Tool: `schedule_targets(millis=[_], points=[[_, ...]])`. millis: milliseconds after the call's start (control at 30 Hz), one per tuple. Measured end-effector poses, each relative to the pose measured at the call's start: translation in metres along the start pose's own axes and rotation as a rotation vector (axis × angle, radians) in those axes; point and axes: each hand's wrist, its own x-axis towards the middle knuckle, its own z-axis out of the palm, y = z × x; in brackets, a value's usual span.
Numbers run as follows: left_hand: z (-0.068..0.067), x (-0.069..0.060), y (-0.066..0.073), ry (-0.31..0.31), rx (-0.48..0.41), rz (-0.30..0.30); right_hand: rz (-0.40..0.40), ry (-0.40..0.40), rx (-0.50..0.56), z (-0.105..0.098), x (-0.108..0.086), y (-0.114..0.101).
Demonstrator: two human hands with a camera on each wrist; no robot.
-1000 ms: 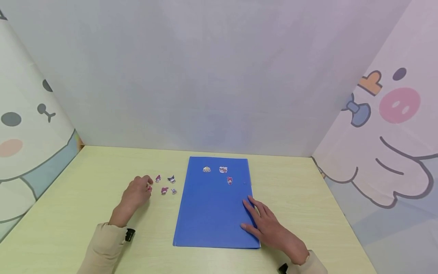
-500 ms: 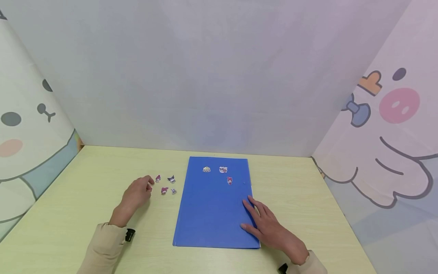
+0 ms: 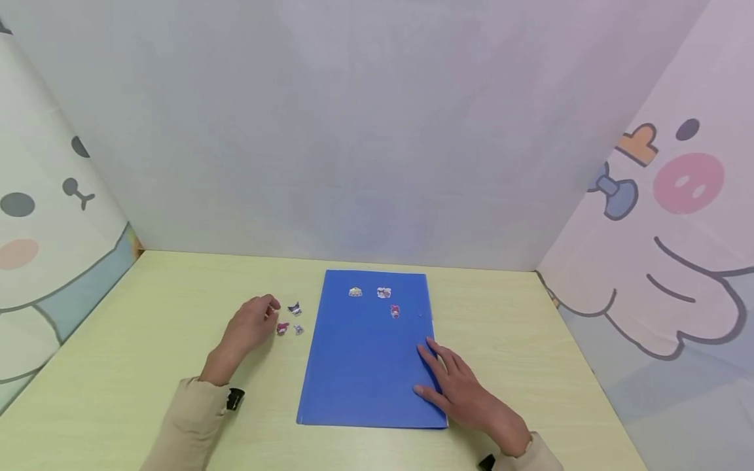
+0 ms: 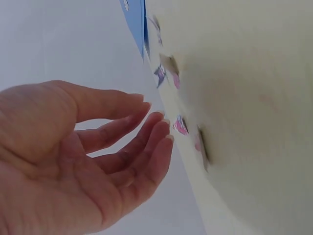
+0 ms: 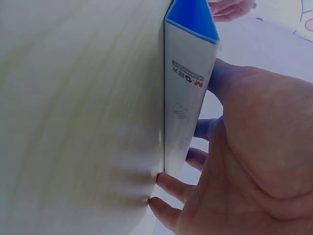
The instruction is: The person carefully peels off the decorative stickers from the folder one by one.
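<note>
A blue folder point(image 3: 371, 366) lies on the table, three small character stickers near its far end, one of them pink point(image 3: 395, 311). Left of the folder, my left hand point(image 3: 250, 324) hovers low beside loose stickers, among them a dark-eared one point(image 3: 295, 308) and a pink-hooded one point(image 3: 282, 328). The left wrist view shows this hand point(image 4: 105, 161) with loosely bent fingers, thumb near the index finger, no sticker visible between them, and a pink sticker point(image 4: 180, 125) just past the fingertips. My right hand point(image 3: 465, 396) rests spread on the folder's right edge; two fingertips touch the tabletop in the right wrist view.
The pale wooden table point(image 3: 530, 340) ends at a grey-white cloth backdrop point(image 3: 353, 131). Printed cartoon cloths stand on the left and right sides. The folder's white spine point(image 5: 186, 88) faces the right wrist camera.
My left hand has moved right and slightly farther out, now covering the upper-left loose sticker in the head view. My right hand has stayed on the folder.
</note>
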Motion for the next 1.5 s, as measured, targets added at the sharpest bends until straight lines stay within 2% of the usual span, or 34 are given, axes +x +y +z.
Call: schedule_targets(millis=[133, 433, 700, 867, 1167, 1500], points=[[0.006, 0.007, 0.008, -0.017, -0.025, -0.001, -0.03, 0.032, -0.021, 0.003, -0.001, 0.003], [0.021, 0.022, 0.02, 0.0, -0.04, 0.057, 0.029, -0.045, -0.008, -0.002, 0.001, -0.002], [0.034, 0.035, 0.03, -0.015, -0.056, 0.084, 0.025, -0.044, -0.015, -0.002, 0.001, -0.002], [0.042, 0.04, 0.036, -0.011, -0.067, 0.098, 0.051, -0.069, -0.007, -0.003, 0.001, -0.003], [0.056, 0.05, 0.044, 0.017, -0.054, 0.168, 0.049, -0.065, 0.001, -0.005, 0.001, -0.003], [0.066, 0.058, 0.052, -0.008, -0.025, 0.192, 0.045, -0.062, 0.007, -0.005, 0.001, -0.003]])
